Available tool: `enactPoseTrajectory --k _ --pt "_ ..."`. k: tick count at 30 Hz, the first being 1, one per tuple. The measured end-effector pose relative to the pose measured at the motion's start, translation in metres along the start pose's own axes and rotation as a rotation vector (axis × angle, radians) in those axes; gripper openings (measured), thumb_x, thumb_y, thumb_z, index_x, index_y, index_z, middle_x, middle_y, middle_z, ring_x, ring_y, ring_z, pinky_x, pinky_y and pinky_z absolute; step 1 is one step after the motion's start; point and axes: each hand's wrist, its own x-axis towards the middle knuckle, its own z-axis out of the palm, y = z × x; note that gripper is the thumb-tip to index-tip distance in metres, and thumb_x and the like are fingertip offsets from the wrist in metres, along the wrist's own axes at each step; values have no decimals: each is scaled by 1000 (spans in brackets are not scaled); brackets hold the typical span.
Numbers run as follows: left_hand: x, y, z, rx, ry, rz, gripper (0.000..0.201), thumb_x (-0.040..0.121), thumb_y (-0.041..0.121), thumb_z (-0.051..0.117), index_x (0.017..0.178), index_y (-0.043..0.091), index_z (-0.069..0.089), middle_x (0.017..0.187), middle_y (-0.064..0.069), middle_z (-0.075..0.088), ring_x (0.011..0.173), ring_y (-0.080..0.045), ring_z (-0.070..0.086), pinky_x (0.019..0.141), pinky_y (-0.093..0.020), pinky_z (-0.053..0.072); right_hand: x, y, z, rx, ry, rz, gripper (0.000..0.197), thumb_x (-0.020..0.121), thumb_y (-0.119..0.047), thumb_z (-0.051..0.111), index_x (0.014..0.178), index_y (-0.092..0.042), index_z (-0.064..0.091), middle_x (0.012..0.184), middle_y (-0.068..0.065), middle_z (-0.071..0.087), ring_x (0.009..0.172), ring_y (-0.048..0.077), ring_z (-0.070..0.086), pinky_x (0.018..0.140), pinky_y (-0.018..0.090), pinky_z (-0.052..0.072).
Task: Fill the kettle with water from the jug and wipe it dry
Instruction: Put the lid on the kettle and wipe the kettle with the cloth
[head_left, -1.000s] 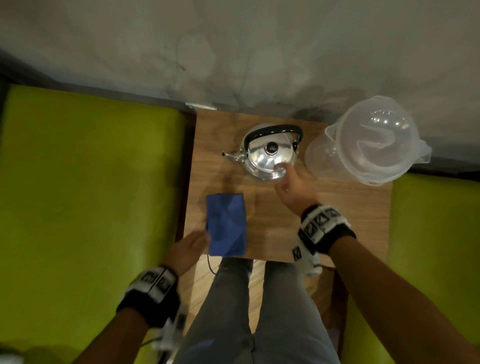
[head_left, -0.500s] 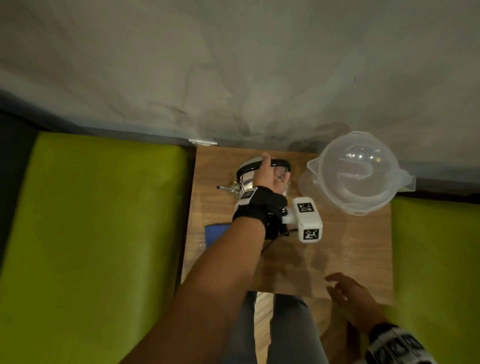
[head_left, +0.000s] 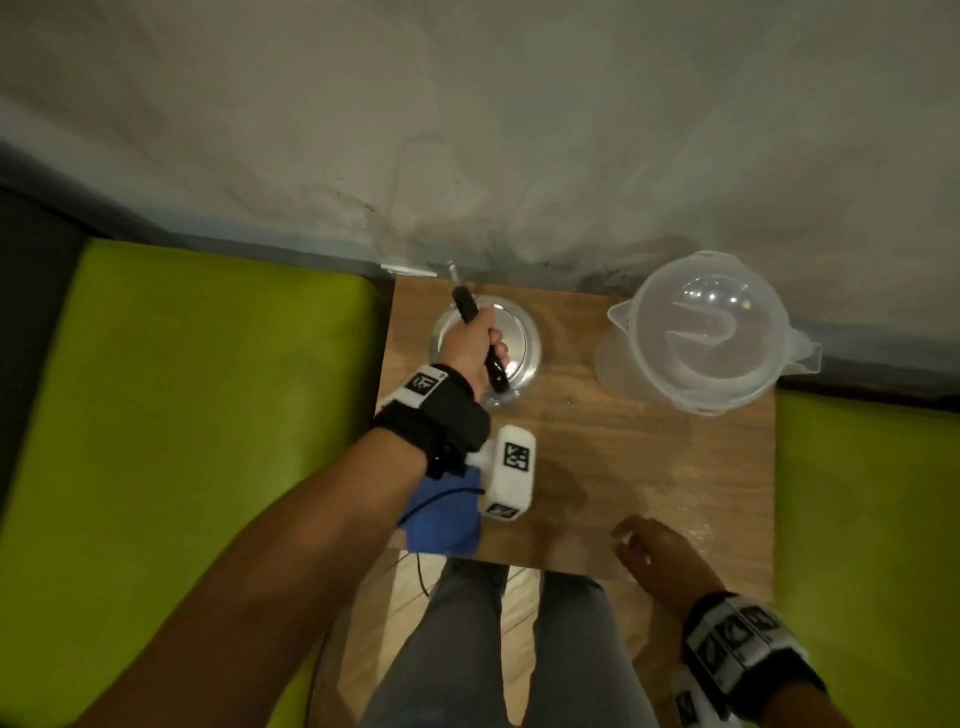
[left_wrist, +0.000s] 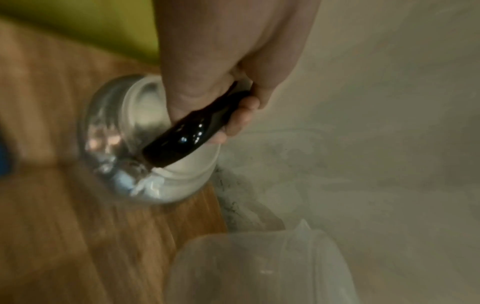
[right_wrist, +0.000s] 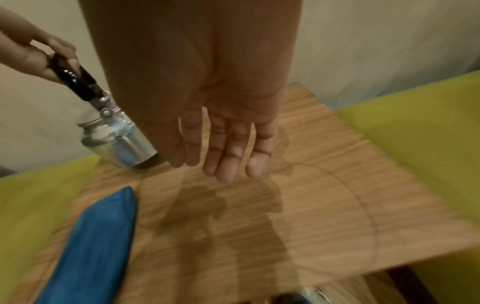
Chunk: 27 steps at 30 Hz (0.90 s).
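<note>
Two hands over a small wooden counter (head_left: 597, 467) set against a grey wall (head_left: 467, 130). Left hand (head_left: 470, 345) curled tight round the black handle (left_wrist: 187, 134) of the steel kettle (head_left: 511, 348), fingers (left_wrist: 240, 120) wrapped underneath, thumb on top. Kettle at the far left part of the counter, close to the wall, tipped over toward it in the right wrist view, base (right_wrist: 145, 153) angled toward the camera; whether any edge touches the wood, impossible to tell. Lid hidden from every view. Right hand (head_left: 654, 561) loose and flat, palm down, fingers (right_wrist: 228, 156) straight and slightly spread, holding nothing, hovering above the near right edge of the counter. Clear plastic jug (head_left: 706, 332) upright at the far right corner, well apart from the kettle, spout toward the kettle side, handle to the right; water level not readable through the haze. Blue cloth (head_left: 441, 514) folded on the near left part of the counter, partly under the left wrist and its white camera block (head_left: 511, 473), nearest corner over the edge. Lime-green cushions (head_left: 208, 415) on both sides of the counter. Grey trousers (head_left: 467, 649) below, between the forearms. Faint curved ring mark (right_wrist: 350, 195) on the wood beneath the right hand.
</note>
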Motion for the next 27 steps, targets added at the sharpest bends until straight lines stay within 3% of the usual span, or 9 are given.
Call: enactPoseTrajectory --k 3,7,11,14,16,19,22,24,27 --pt "-9 16 -25 338 -63 177 28 90 28 51 64 19 46 40 10 40 30 -3 33 36 -18 31 27 -34 5 -30 28 -51 28 93 -24 47 118 -13 53 113 8 57 98 24 55 83 29 40" --pt "-21 32 -45 742 42 425 30 85 32 58 59 20 49 48 2 42 43 -15 39 46 -26 32 55 -95 41 -229 -97 -175 51 95 -30 42 142 -16 26 150 14 26 136 29 29 112 38 25" --pt "-30 41 -59 902 140 545 32 83 35 59 65 8 60 55 -1 48 60 -21 48 56 -30 36 93 -133 102 -458 -186 -392 71 90 -29 53 146 -23 9 155 16 3 142 38 4 115 52 17" --pt "-32 45 -69 923 142 595 40 83 35 60 85 -4 66 65 -7 55 65 -19 51 61 -30 38 114 -149 129 -577 -201 -348 83 86 -23 60 147 -23 2 155 21 -12 142 41 -10 115 56 8" --pt "-31 46 -74 924 129 604 40 84 35 60 86 -4 67 61 -3 54 59 -16 50 58 -27 38 128 -154 145 -638 -125 -361 87 78 -29 70 146 -23 15 154 26 -1 142 43 2 112 61 18" --pt "-28 45 -80 916 114 611 38 84 34 59 81 -3 65 55 2 47 53 -10 45 52 -22 34 137 -156 153 -579 -37 -260 97 38 -43 90 125 -19 53 137 24 47 121 41 51 83 63 50" --pt "-30 42 -82 923 99 623 35 83 35 60 76 1 65 52 4 47 48 -5 43 48 -17 33 140 -157 166 -656 -33 -287 79 82 -35 65 143 -14 21 153 26 14 140 43 15 104 68 28" --pt "-32 42 -83 909 87 630 36 83 34 60 80 -2 66 53 3 48 51 -8 44 50 -20 33 136 -165 158 -659 103 -303 75 82 -35 65 142 -12 28 151 28 19 139 45 19 101 68 32" --pt "-36 44 -85 916 84 640 33 83 34 61 72 3 63 52 4 47 47 -4 43 47 -14 33 140 -169 148 -688 49 -349 82 73 -38 73 135 -9 28 142 33 23 130 49 23 89 65 45"
